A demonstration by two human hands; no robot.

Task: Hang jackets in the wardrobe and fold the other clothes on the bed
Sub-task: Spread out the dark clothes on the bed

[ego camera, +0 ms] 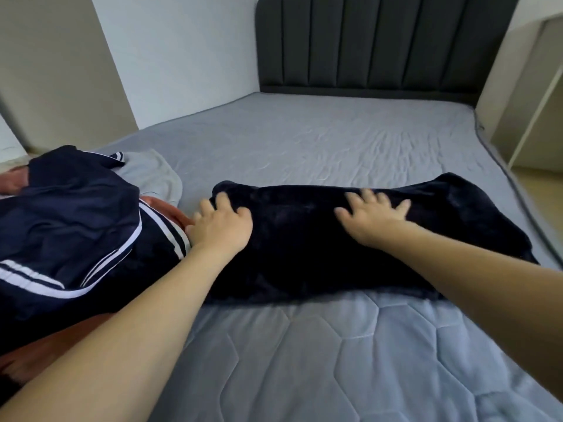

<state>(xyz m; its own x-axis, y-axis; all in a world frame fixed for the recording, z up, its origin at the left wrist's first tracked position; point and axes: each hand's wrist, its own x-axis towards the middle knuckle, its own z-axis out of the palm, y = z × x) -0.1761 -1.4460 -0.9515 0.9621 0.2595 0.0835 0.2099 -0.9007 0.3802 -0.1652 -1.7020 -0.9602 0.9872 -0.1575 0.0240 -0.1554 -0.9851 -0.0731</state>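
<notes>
At the left of the bed (pixel 320 345) lies a navy jacket (pixel 70 226) with white stripes, heaped over grey and orange clothes. The left hand (pixel 221 225) rests flat, fingers relaxed, on the left end of a dark folded garment (pixel 304 254) at mid-mattress. The right hand (pixel 373 216) presses it with spread fingers, gripping nothing.

No readable text, label or number anywhere.
</notes>
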